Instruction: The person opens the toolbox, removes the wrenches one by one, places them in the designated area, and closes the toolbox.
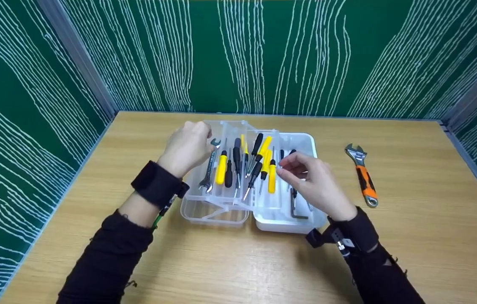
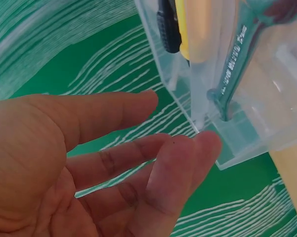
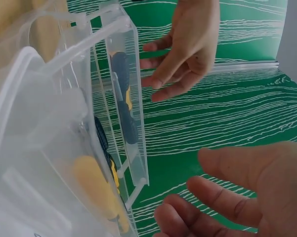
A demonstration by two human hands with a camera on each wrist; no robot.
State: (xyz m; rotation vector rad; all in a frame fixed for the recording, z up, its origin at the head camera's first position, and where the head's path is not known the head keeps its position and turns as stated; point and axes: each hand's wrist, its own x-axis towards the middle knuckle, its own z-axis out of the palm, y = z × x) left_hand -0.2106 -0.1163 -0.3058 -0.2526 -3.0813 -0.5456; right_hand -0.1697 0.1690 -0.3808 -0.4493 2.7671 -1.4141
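My left hand point(image 1: 187, 145) is at the far left corner of a clear plastic tray point(image 1: 204, 197), beside an open-end wrench point(image 1: 210, 169). The left wrist view shows its thumb and fingers apart, nothing between them, fingertips close to the tray's corner; whether they touch it I cannot tell. Over the white toolbox point(image 1: 293, 227) hovers my right hand point(image 1: 316, 183), fingers loosely bent and holding nothing. Just left of its fingertips lies a yellow screwdriver point(image 1: 272, 177). Several yellow and black screwdrivers fill the trays, among them a black screwdriver point(image 1: 228, 174).
An adjustable wrench point(image 1: 364, 177) with an orange and black handle lies on the wooden table point(image 1: 415, 236), right of the toolbox. Inside the box is an L-shaped hex key point(image 1: 293, 204). Green walls point(image 1: 208, 55) with white lines enclose the table's back and sides.
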